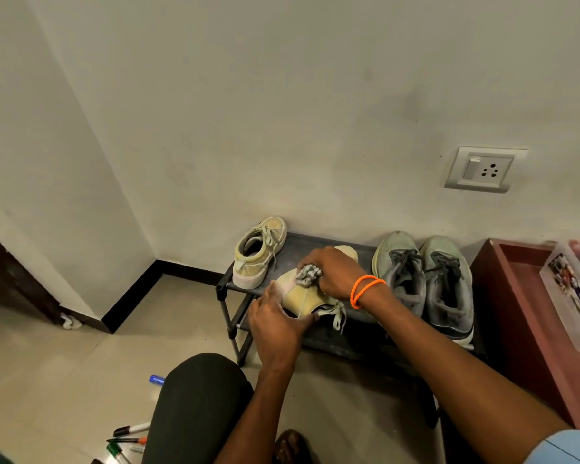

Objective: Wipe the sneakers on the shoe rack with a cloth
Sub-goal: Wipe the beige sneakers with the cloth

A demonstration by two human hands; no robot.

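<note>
A pale yellow sneaker (298, 294) lies on its side on the black shoe rack (300, 244). My left hand (277, 318) grips its heel end from the near side. My right hand (332, 274), with orange bands on the wrist, holds a bunched grey cloth (308, 274) and presses it against the sneaker's side. The matching yellow sneaker (260, 251) stands upright at the rack's left end. A pair of grey sneakers (426, 279) sits at the rack's right end.
A dark red cabinet (516, 296) with a clear plastic box (573, 283) stands right of the rack. Markers (131, 430) and a blue cap (157, 379) lie on the tiled floor at lower left. My knee (198, 403) is in front. A wall socket (481, 169) sits above.
</note>
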